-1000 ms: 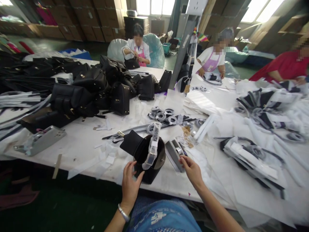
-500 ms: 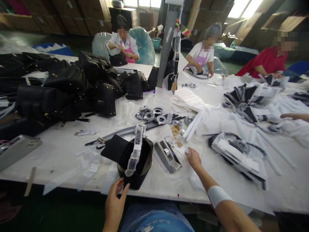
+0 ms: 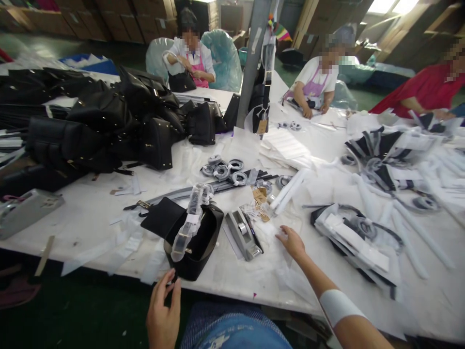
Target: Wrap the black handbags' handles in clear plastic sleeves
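A small black bucket bag (image 3: 198, 249) with a plastic-wrapped handle (image 3: 189, 220) stands open at the near edge of the white table (image 3: 90, 213). My left hand (image 3: 163, 310) hovers just below and in front of it, fingers loosely together and holding nothing, apart from the bag. My right hand (image 3: 292, 242) rests flat on thin white wrapping paper (image 3: 276, 232) to the right of a grey tape dispenser (image 3: 242, 233), fingers spread.
A heap of black bags (image 3: 109, 121) fills the left of the table. Wrapped straps and rolled pieces (image 3: 225, 172) lie in the middle, wrapped bags (image 3: 363, 232) and paper at the right. A second dispenser (image 3: 25, 211) sits far left. Three people work across the table beside a grey post (image 3: 252, 63).
My left hand has let go of the black bag and dropped back below the table edge. My right hand has moved from the tape dispenser to the paper on its right.
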Tool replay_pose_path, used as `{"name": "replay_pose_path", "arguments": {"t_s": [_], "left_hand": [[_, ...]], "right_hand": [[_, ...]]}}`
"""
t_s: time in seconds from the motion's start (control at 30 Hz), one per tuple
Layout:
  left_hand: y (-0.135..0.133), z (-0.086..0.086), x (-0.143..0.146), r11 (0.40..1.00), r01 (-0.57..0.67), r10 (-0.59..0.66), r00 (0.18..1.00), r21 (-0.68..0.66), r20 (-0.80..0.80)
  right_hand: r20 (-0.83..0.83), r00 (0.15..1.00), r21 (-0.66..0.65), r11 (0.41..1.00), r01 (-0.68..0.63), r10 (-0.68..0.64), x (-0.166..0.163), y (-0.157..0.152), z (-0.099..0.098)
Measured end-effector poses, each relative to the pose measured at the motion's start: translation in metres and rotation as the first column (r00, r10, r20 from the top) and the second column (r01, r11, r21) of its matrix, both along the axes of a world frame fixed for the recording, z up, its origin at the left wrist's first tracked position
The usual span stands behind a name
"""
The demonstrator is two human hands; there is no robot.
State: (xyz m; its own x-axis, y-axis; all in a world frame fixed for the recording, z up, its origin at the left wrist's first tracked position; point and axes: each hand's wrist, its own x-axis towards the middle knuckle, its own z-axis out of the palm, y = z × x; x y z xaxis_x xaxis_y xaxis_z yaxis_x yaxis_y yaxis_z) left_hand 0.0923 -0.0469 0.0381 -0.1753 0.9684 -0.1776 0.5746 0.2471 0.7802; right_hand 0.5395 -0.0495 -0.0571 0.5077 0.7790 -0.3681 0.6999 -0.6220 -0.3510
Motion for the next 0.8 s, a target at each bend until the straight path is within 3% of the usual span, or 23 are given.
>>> {"name": "replay_pose_path", "arguments": {"t_s": [0.13, 0.3, 0.53, 0.67, 0.8], "left_hand": [[-0.014, -0.006, 0.020, 0.995, 0.097, -0.098, 0.992, 0.006, 0.083], [-0.015, -0.007, 0.054, 0.967, 0.160, -0.089, 0.941, -0.196, 0.327], [0.005, 0.000, 0.147, 0.842, 0.453, -0.121, 0.688, -0.292, 0.716], [0.022, 0.004, 0.188, 0.842, 0.464, -0.061, 0.588, -0.275, 0.806], [0.036, 0.014, 0.190, 0.900, 0.325, 0.084, 0.522, -0.289, 0.849]], "right_hand": [[-0.036, 0.999, -0.009, 1.000, 0.027, -0.028, 0.001, 0.001, -0.004], [-0.111, 0.988, 0.102, 0.988, 0.116, -0.104, 0.005, -0.013, 0.013], [-0.317, 0.943, 0.362, 0.906, 0.220, -0.103, -0.027, -0.024, 0.057], [-0.486, 0.874, 0.347, 0.920, 0.181, 0.011, -0.067, -0.024, 0.089], [-0.637, 0.759, 0.282, 0.957, 0.064, 0.136, -0.104, -0.028, 0.103]]}}
